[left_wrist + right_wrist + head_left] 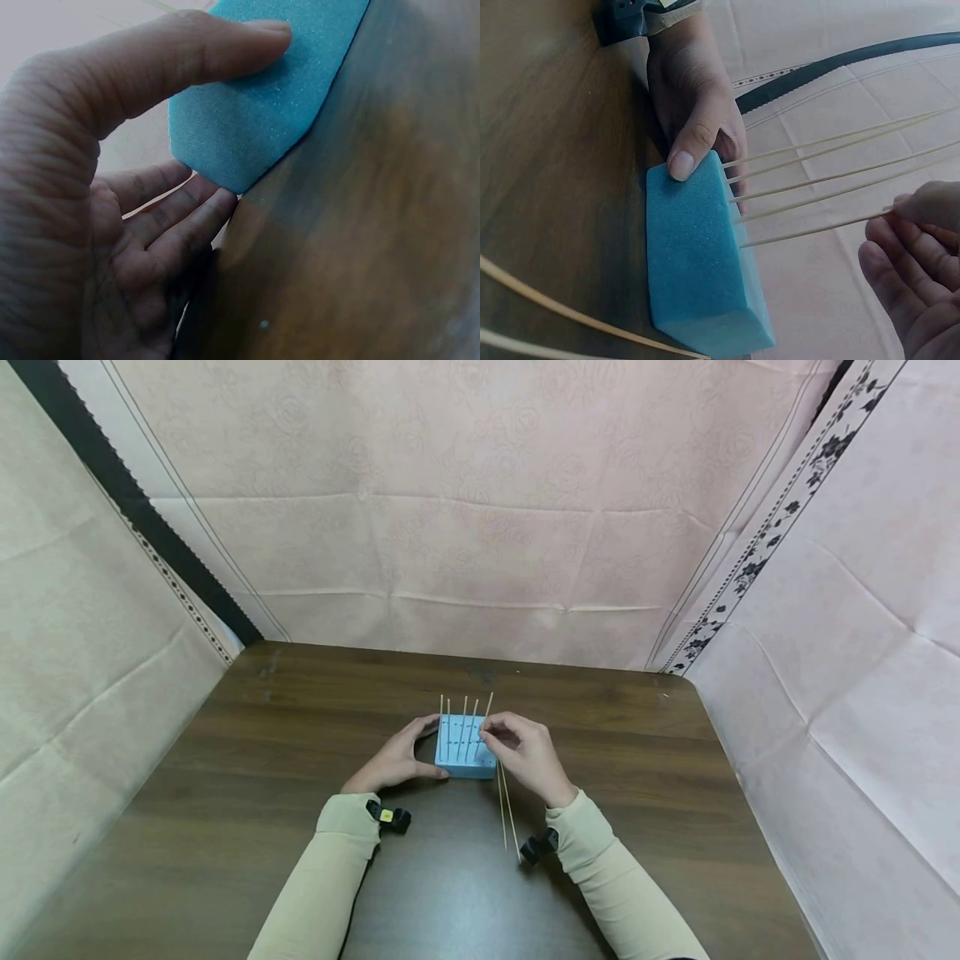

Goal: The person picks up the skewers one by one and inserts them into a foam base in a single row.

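A light blue foam block point(468, 771) sits on the table, and several thin bamboo skewers point(825, 184) stand in a row out of its top face. My left hand point(405, 757) grips the block from the left, thumb point(232, 49) on its near side and fingers point(187, 232) at the far side. Over the block's right part, my right hand point(527, 756) pinches the upper part of one more skewer point(810, 231) between thumb and fingertips. That skewer's lower end meets the top face near the row; how deep it sits cannot be told.
Two loose skewers point(511, 814) lie on the brown wooden table point(300, 727), running from the block's right corner towards me. Pale cloth hangs point(465, 552) enclose the table at the back and both sides. Dark camera units point(393, 818) are strapped at both wrists.
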Demonstrator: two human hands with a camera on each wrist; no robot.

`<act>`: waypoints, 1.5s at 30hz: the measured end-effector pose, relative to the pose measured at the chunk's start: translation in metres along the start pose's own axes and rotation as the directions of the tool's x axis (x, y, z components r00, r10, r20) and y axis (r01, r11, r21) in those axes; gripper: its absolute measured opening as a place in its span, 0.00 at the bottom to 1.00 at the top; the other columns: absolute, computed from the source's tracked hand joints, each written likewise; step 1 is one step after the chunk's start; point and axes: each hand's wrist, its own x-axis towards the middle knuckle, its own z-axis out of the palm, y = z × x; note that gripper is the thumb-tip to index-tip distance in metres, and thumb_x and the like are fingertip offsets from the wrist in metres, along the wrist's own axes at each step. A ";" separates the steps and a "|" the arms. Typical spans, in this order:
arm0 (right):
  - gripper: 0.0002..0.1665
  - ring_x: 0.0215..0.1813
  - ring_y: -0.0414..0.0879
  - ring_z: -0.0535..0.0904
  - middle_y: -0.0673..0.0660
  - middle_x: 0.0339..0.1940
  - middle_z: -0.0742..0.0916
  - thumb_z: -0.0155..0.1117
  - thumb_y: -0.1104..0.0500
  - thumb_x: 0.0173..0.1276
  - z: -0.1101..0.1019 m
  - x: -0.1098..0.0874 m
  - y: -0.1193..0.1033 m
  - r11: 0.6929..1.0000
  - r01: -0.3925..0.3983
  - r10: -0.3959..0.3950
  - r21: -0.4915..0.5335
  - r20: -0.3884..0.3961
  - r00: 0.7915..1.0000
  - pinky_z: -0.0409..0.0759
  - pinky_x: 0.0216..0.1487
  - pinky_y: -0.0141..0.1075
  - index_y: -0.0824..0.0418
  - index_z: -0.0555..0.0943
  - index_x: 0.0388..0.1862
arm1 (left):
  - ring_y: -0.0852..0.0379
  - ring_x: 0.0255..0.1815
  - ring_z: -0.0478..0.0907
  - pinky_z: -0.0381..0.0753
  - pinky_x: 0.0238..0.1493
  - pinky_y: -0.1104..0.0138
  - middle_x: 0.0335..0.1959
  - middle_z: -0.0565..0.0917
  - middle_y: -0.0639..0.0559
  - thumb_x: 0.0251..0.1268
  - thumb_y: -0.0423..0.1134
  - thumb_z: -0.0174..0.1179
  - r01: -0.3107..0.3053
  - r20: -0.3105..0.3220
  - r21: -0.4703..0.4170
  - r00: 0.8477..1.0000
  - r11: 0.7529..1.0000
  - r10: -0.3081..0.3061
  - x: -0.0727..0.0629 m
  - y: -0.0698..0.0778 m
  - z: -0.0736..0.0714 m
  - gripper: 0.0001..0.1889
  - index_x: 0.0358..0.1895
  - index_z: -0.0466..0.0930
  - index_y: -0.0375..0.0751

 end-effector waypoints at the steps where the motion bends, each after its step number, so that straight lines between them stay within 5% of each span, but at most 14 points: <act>1: 0.04 0.43 0.42 0.86 0.50 0.41 0.88 0.68 0.61 0.71 0.000 0.000 0.000 1.000 0.002 -0.002 -0.003 0.009 1.000 0.85 0.45 0.34 0.56 0.85 0.43 | 0.53 0.76 0.60 0.57 0.73 0.44 0.76 0.64 0.58 0.37 0.64 0.80 -0.001 0.000 -0.002 1.000 1.000 0.001 0.000 0.000 0.000 0.61 0.78 0.58 0.56; 15: 0.06 0.45 0.42 0.86 0.48 0.43 0.87 0.68 0.58 0.71 -0.006 -0.006 0.005 0.999 -0.044 0.044 0.013 0.036 0.998 0.84 0.48 0.35 0.55 0.84 0.46 | 0.53 0.76 0.60 0.58 0.73 0.44 0.76 0.64 0.58 0.36 0.66 0.80 -0.003 -0.002 0.000 1.000 1.000 0.003 0.000 0.000 0.001 0.61 0.78 0.58 0.56; 25: 0.06 0.43 0.41 0.86 0.47 0.41 0.89 0.69 0.58 0.71 -0.021 -0.028 0.022 0.988 -0.143 0.146 -0.048 0.051 0.988 0.84 0.47 0.38 0.57 0.85 0.44 | 0.53 0.77 0.60 0.58 0.73 0.44 0.76 0.63 0.58 0.36 0.67 0.79 -0.002 0.007 0.007 1.000 1.000 0.002 -0.001 -0.001 0.001 0.61 0.79 0.57 0.57; 37: 0.07 0.33 0.38 0.79 0.44 0.30 0.85 0.73 0.53 0.66 -0.016 -0.068 0.042 0.908 -0.348 0.380 -0.231 0.110 0.918 0.80 0.37 0.33 0.53 0.84 0.37 | 0.52 0.77 0.59 0.57 0.73 0.43 0.77 0.63 0.57 0.37 0.65 0.80 0.004 0.014 0.012 1.000 1.000 -0.005 -0.001 0.000 0.000 0.61 0.79 0.56 0.57; 45: 0.11 0.29 0.38 0.74 0.43 0.26 0.79 0.77 0.52 0.62 -0.008 -0.077 0.039 0.876 -0.325 0.379 -0.356 0.092 0.921 0.75 0.31 0.32 0.53 0.82 0.34 | 0.52 0.77 0.60 0.57 0.73 0.43 0.77 0.63 0.57 0.38 0.64 0.80 0.008 0.010 0.009 1.000 1.000 -0.008 -0.001 0.001 0.001 0.61 0.79 0.56 0.57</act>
